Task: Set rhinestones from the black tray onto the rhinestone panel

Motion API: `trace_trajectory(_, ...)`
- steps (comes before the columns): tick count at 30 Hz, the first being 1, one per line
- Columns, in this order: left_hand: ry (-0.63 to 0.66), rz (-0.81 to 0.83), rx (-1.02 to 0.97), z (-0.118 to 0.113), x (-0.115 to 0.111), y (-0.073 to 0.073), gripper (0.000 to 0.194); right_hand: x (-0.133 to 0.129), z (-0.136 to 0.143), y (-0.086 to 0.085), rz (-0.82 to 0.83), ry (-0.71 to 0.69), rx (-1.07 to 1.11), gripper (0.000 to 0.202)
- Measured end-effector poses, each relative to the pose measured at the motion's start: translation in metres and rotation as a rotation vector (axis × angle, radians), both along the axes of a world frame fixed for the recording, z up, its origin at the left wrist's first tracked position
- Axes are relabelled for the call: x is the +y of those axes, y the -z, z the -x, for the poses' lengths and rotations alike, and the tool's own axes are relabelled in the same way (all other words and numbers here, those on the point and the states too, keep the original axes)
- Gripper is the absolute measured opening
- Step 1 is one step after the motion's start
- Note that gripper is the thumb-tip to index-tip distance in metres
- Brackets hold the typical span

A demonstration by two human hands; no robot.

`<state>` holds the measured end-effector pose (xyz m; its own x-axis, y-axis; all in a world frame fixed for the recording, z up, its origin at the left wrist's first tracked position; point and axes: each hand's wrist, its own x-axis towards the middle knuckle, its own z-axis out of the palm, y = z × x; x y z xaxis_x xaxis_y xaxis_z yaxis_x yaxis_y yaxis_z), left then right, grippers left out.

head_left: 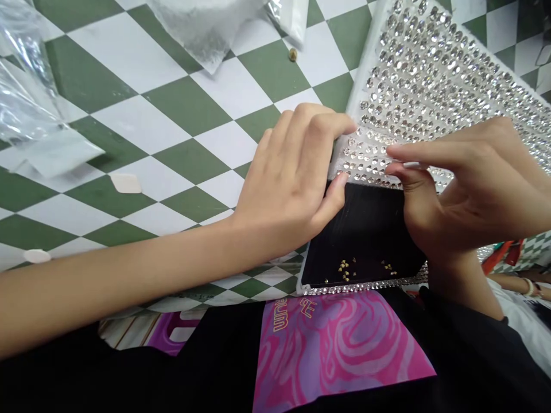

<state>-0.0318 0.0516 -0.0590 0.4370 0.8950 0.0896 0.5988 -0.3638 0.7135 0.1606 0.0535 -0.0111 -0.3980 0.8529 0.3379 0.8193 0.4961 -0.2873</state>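
A white cloth strip covered with rows of clear rhinestones (413,74) lies on the checked table at the right. My left hand (297,166) rests at its left edge, the fingertips and thumb apart on the rhinestone border. Over the rows, my right hand (465,178) is closed, thumb and index finger pressed together in a pinch; what lies between them is too small to make out. Below both hands is a flat black sheet (365,229), with several small gold-backed stones (343,268) scattered near its lower edge.
Clear plastic bags (26,86) lie at the left, and a bag of white material (206,23) at the top. One loose gold stone (293,54) and a pale flat piece (126,183) sit on the table (181,120). Another person's wrist (516,283) shows at the far right.
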Motion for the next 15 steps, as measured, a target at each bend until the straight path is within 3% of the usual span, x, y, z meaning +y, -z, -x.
trace_trajectory(8,-0.025,-0.012,-0.061,-0.0013,-0.0007,0.0032,0.034,0.0027,0.0031,0.0036,-0.009,0.045,-0.082,0.018)
trace_trajectory(15,-0.021,0.006,-0.063,-0.0015,-0.0004,0.0025,0.034,0.0054,0.0036,0.0035,-0.032,-0.03,-0.062,0.015)
